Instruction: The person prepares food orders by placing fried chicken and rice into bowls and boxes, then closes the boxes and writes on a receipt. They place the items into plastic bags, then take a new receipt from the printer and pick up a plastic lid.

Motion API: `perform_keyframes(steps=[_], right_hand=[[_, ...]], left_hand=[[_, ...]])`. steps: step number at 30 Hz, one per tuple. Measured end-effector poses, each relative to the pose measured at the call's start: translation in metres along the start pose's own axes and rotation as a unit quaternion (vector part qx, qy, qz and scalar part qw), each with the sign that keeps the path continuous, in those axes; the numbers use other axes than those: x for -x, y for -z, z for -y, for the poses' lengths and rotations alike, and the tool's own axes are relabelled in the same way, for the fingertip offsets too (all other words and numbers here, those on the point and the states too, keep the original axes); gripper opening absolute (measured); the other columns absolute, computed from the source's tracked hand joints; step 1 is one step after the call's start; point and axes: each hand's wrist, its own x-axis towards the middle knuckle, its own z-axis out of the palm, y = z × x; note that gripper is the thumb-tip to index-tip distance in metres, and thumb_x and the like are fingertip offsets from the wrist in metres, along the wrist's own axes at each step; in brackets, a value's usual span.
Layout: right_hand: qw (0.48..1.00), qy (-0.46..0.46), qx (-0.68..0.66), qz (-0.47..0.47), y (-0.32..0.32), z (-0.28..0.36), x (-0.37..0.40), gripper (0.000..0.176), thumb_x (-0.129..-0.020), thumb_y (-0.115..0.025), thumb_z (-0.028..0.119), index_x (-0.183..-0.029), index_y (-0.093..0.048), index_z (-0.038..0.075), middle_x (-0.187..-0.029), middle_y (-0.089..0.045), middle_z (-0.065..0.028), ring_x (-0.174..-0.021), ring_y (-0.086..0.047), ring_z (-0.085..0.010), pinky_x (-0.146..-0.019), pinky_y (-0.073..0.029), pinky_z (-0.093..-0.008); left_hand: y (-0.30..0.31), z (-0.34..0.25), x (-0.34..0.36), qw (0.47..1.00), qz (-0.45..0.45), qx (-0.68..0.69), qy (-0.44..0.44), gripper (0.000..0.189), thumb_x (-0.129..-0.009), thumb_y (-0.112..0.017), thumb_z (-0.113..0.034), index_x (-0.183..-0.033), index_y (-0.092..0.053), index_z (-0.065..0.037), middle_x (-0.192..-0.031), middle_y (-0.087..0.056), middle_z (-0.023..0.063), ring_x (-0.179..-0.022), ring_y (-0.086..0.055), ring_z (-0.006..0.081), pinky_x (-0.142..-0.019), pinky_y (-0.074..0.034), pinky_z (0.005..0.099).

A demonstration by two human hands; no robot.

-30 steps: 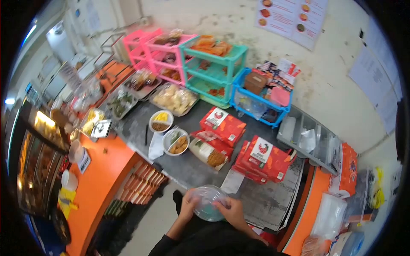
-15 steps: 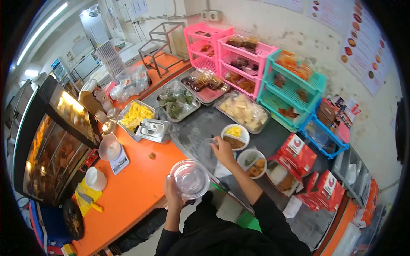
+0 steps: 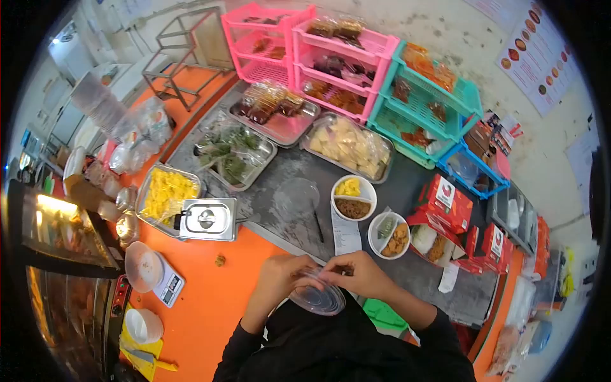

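Near my body, my left hand (image 3: 284,277) holds a stack of clear plastic lids (image 3: 318,294) at its upper left edge. My right hand (image 3: 356,275) pinches the upper rim of the same lids, fingers closed. Beyond the hands, a round divided bowl (image 3: 372,197) holds yellow food and brown minced food. A second divided bowl (image 3: 389,256) has fried pieces and something green in a small bag. A loose clear lid (image 3: 298,198) lies on the dark counter, left of a paper slip (image 3: 346,234) and a black pen (image 3: 317,227).
Metal trays of yellow food (image 3: 167,194), bagged greens (image 3: 235,153) and pale pieces (image 3: 350,146) line the counter. Pink racks (image 3: 340,70), a teal rack (image 3: 426,105) and red boxes (image 3: 442,207) stand behind. A scale (image 3: 168,286) and a knife (image 3: 143,356) lie left.
My right hand has drawn back from beside the bowls to the lids in my left hand. A clear lid now lies on the counter. The camera view has shifted.
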Motion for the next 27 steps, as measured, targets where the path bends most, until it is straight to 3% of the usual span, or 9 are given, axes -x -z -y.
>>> perform_keyframes(steps=[1,3,4,6,10,13,19,22,27], right_hand=[[0.993,-0.035,-0.102,-0.043,-0.006,-0.008,0.008,0.016,-0.083,-0.058,0.014,-0.083,-0.06,-0.002,-0.064,-0.057,-0.0003,-0.057,-0.052,-0.0068,-0.051,-0.039,-0.0205],[0.986,-0.074,-0.133,-0.069,-0.015,-0.005,0.025,0.015,-0.083,-0.058,0.014,-0.082,-0.06,-0.001,-0.065,-0.057,0.0003,-0.058,-0.052,-0.0052,-0.049,-0.039,-0.0192],[0.978,-0.103,-0.162,-0.088,-0.021,0.001,0.035,0.013,-0.083,-0.058,0.013,-0.082,-0.059,0.0,-0.065,-0.057,0.0008,-0.059,-0.052,-0.0036,-0.047,-0.038,-0.0179],[0.96,-0.132,-0.227,-0.096,-0.029,0.012,0.048,0.012,-0.084,-0.058,0.013,-0.081,-0.057,0.002,-0.068,-0.058,0.0009,-0.061,-0.053,-0.0031,-0.046,-0.04,-0.0163],[0.947,-0.157,-0.276,-0.044,-0.027,0.026,0.058,0.013,-0.083,-0.06,0.014,-0.083,-0.059,0.001,-0.073,-0.061,-0.0012,-0.065,-0.057,-0.0049,-0.048,-0.041,-0.0163],[0.945,-0.169,-0.28,-0.013,-0.029,0.03,0.063,0.015,-0.082,-0.061,0.015,-0.087,-0.061,0.001,-0.077,-0.064,-0.0039,-0.069,-0.06,-0.0068,-0.052,-0.045,-0.0165],[0.953,-0.175,-0.249,-0.003,-0.029,0.027,0.064,0.018,-0.081,-0.063,0.016,-0.089,-0.063,0.0,-0.08,-0.065,-0.0057,-0.073,-0.062,-0.0091,-0.056,-0.048,-0.0179],[0.95,-0.169,-0.261,-0.004,-0.03,0.024,0.065,0.018,-0.081,-0.063,0.016,-0.089,-0.063,0.0,-0.08,-0.065,-0.0056,-0.074,-0.063,-0.0098,-0.057,-0.049,-0.0185],[0.948,-0.176,-0.266,-0.001,-0.03,0.025,0.065,0.017,-0.082,-0.061,0.014,-0.091,-0.063,0.0,-0.082,-0.066,-0.0062,-0.076,-0.063,-0.0106,-0.06,-0.05,-0.0191]], left_hand=[[-0.002,-0.003,-0.001,1.0,0.011,0.009,0.0,0.021,-0.069,-0.07,-0.019,-0.082,-0.061,-0.005,-0.07,-0.058,0.008,-0.067,-0.059,0.0189,-0.066,-0.046,0.0295],[-0.01,-0.01,-0.004,0.987,-0.01,-0.111,-0.115,0.023,-0.076,-0.061,-0.025,-0.087,-0.056,-0.006,-0.087,-0.053,0.0107,-0.088,-0.051,0.0261,-0.085,-0.034,0.0391],[-0.016,-0.011,0.0,0.988,0.0,-0.104,-0.115,0.023,-0.076,-0.061,-0.025,-0.087,-0.056,-0.006,-0.087,-0.053,0.0107,-0.088,-0.051,0.0261,-0.085,-0.034,0.0391],[-0.029,-0.012,0.013,0.987,0.031,0.146,-0.065,0.028,-0.081,-0.047,-0.032,-0.088,-0.05,-0.005,-0.102,-0.044,0.014,-0.097,-0.039,0.0269,-0.091,-0.02,0.0414],[-0.038,-0.024,0.02,0.949,0.036,0.312,-0.034,0.039,-0.08,-0.037,-0.043,-0.078,-0.045,-0.005,-0.101,-0.039,0.0151,-0.093,-0.035,0.0256,-0.089,-0.02,0.0357],[-0.028,-0.033,0.02,0.928,0.078,0.364,-0.028,0.036,-0.078,-0.045,-0.041,-0.075,-0.046,-0.005,-0.102,-0.037,0.0141,-0.093,-0.034,0.0251,-0.088,-0.021,0.035],[-0.028,-0.034,0.019,0.938,0.086,0.331,-0.057,0.032,-0.072,-0.059,-0.035,-0.072,-0.044,-0.007,-0.105,-0.036,0.014,-0.094,-0.032,0.024,-0.087,-0.022,0.0344],[-0.028,-0.035,0.021,0.933,0.093,0.348,-0.011,0.034,-0.073,-0.056,-0.038,-0.071,-0.043,-0.007,-0.105,-0.036,0.0143,-0.095,-0.032,0.0243,-0.087,-0.022,0.0345],[-0.034,-0.03,0.023,0.933,0.078,0.348,-0.036,0.033,-0.074,-0.052,-0.038,-0.071,-0.043,-0.006,-0.104,-0.036,0.0152,-0.096,-0.032,0.0249,-0.088,-0.021,0.0356]])
